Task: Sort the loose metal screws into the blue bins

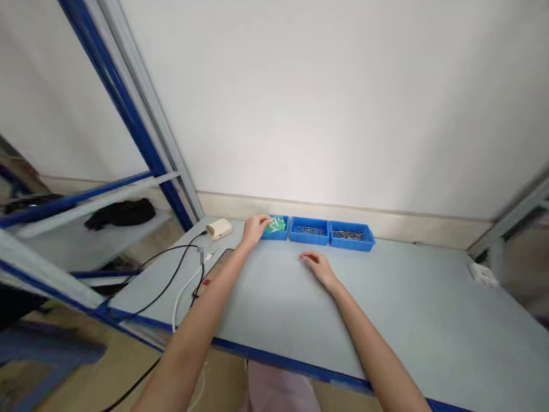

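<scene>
My left hand (254, 229) reaches to the leftmost of three blue bins (278, 228) at the back of the grey table (412, 309). Its fingers pinch a small green piece (271, 226) at the bin's edge; more green pieces lie inside. My right hand (318, 266) rests on the tabletop in front of the middle bin (309, 230), fingers loosely curled, holding nothing. The middle bin and the right bin (351, 236) hold small dark metal parts.
A beige box (219, 228) sits left of the bins, with black and white cables (180, 274) trailing over the table's left edge. A white power strip (484, 273) lies far right. Blue-framed shelving (128, 114) with a dark object (120, 213) stands at the left.
</scene>
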`<move>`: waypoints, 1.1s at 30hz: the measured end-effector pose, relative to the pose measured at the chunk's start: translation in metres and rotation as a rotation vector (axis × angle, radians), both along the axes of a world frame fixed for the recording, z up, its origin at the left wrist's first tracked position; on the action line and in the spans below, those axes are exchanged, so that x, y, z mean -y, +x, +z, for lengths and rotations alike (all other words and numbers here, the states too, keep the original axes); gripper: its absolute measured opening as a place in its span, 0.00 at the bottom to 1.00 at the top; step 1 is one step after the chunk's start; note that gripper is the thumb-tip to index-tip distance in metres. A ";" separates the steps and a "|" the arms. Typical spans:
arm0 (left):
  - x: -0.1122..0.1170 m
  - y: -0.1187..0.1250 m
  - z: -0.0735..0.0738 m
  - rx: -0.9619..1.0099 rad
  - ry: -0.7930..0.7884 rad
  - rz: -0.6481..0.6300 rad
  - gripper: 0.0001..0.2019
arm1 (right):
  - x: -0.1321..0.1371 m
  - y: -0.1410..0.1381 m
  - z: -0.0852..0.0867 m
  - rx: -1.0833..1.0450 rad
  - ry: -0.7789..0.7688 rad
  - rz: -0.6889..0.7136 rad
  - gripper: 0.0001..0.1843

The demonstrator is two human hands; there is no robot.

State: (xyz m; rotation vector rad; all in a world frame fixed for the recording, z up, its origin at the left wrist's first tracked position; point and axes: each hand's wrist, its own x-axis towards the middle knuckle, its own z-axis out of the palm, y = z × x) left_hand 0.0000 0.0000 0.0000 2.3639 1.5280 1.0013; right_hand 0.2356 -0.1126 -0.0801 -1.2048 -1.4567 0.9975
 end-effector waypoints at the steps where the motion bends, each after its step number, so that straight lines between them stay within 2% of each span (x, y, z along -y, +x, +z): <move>1: -0.004 -0.001 0.003 -0.011 -0.006 -0.013 0.11 | 0.000 0.000 0.000 -0.002 0.000 0.000 0.15; 7: -0.022 -0.002 0.010 -0.078 0.010 -0.080 0.09 | -0.001 0.001 -0.002 -0.018 0.021 0.009 0.13; 15: -0.013 0.009 0.004 -0.215 0.073 -0.215 0.07 | -0.003 -0.001 -0.005 -0.003 0.039 0.006 0.13; 18: -0.014 0.007 0.001 -0.335 0.141 -0.167 0.07 | -0.003 -0.001 -0.005 0.014 0.037 0.007 0.12; 21: -0.019 0.002 0.000 -0.436 0.145 -0.091 0.06 | -0.002 -0.002 -0.005 0.042 0.031 0.002 0.13; 25: -0.024 0.002 0.001 -0.457 0.117 -0.094 0.06 | -0.001 -0.003 -0.004 0.087 0.018 -0.001 0.12; 30: -0.024 0.017 0.000 -0.452 0.078 -0.143 0.09 | 0.003 -0.003 0.001 0.152 0.005 -0.002 0.12; 33: -0.024 0.019 -0.004 -0.417 0.054 -0.105 0.11 | 0.005 -0.003 0.004 0.183 0.004 0.002 0.12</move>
